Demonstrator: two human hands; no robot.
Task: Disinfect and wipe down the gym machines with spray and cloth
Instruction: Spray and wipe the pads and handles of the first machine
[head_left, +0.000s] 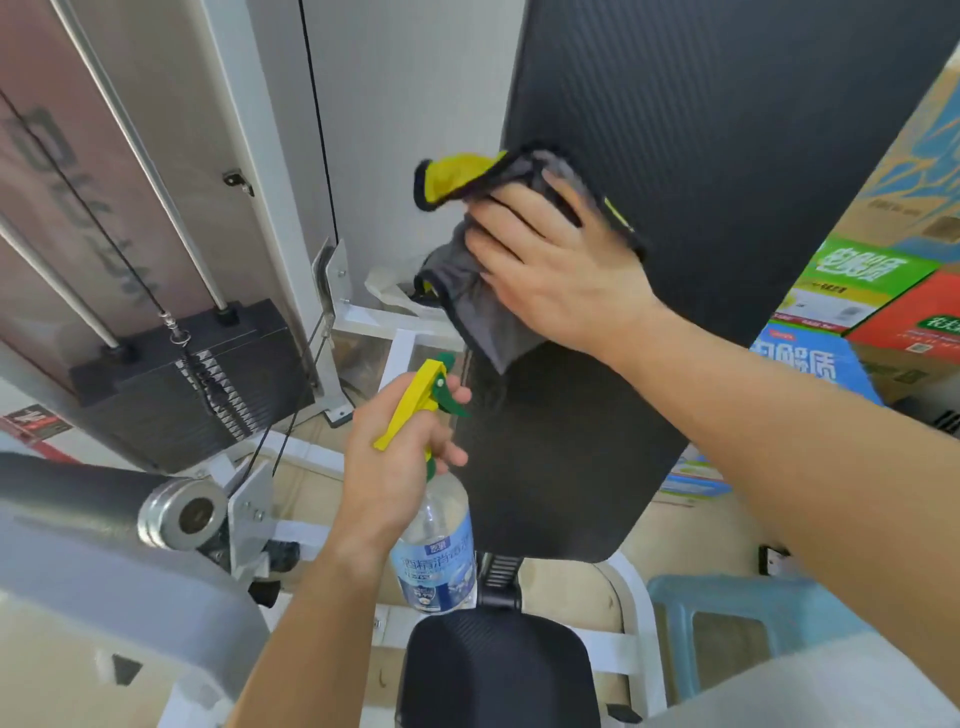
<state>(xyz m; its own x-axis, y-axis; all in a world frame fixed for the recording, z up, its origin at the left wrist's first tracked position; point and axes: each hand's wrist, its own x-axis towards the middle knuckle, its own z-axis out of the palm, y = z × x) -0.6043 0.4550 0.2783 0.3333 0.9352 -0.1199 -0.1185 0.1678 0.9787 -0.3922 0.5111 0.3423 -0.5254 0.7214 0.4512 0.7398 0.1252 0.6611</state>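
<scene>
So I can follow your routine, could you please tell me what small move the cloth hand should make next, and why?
Probably slide the right hand and cloth rightward across the back pad: the cloth sits at the pad's left edge, partly hanging off, and most of the pad lies beyond it.

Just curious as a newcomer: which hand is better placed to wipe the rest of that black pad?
The right hand: it presses the grey-and-yellow cloth flat on the black pad. The left hand grips the spray bottle.

matt ribbed back pad, soft cloth, clear plastic bottle
</scene>
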